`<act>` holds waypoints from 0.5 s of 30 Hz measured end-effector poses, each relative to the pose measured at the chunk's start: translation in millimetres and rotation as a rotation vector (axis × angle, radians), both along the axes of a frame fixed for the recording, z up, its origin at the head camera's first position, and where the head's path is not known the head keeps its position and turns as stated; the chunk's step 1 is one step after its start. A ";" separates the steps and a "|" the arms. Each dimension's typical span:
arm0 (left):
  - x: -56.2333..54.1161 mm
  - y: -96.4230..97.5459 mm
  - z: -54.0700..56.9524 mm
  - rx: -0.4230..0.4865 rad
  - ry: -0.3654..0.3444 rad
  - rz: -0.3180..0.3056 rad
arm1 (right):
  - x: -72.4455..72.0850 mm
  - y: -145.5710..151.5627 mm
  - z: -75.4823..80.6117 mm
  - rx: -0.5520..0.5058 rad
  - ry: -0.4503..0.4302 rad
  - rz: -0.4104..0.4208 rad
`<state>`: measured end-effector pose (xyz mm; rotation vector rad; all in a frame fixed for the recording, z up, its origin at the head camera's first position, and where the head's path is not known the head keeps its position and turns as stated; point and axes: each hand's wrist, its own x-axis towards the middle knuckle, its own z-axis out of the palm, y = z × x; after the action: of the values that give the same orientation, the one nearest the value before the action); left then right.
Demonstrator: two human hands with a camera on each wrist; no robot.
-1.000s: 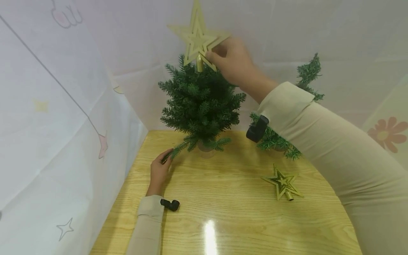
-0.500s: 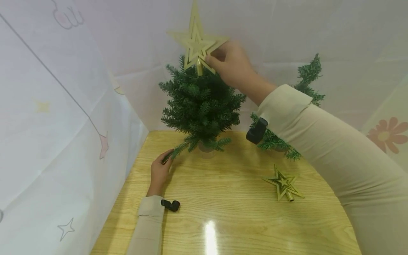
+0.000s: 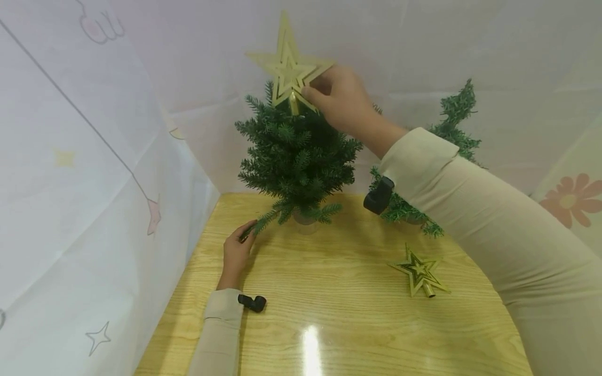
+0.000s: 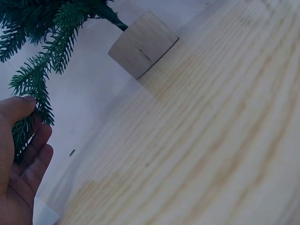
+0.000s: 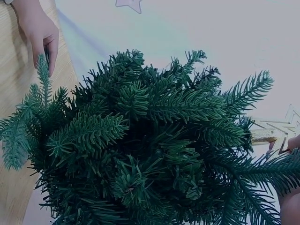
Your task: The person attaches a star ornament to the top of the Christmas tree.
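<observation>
My right hand [image 3: 345,102] pinches the gold star [image 3: 288,73] by a lower point, thumb in front, at the very top of the tree [image 3: 301,156]. Its short tube [image 3: 294,103] meets the uppermost needles; whether the tip is inside I cannot tell. My left hand [image 3: 237,253] has thumb and fingers closed on a low branch [image 3: 269,216] at the tree's near left side.

I judge the tube to be the weak spot: if it is catching needles rather than the tip, pressing down could bend the crown or leave the star leaning. Because my pinch is off to one side of the tube, a push could also twist the star or let it slip. The tree's wooden base [image 4: 143,44] looks narrow, so too hard a pull on that branch could tip the whole tree or drag it forward. The second star [image 3: 418,269], to the tree's front right, is well out of harm's way.
</observation>
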<state>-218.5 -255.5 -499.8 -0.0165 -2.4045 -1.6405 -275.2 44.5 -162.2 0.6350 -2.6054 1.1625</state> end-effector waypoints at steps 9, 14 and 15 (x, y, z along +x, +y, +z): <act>-1.1 0.0 -0.3 -0.008 0.004 0.001 | -1.4 0.8 -4.0 0.027 0.046 0.023; -0.3 -0.3 1.0 -0.005 0.001 0.004 | -2.6 0.1 -5.4 0.044 0.055 0.034; -0.1 -0.4 1.1 -0.004 0.000 0.005 | -2.7 0.0 -5.3 0.050 0.052 0.033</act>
<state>-218.6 -255.9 -498.7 -0.0111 -2.4053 -1.6334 -277.9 44.6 -167.5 0.7111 -2.5974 1.0782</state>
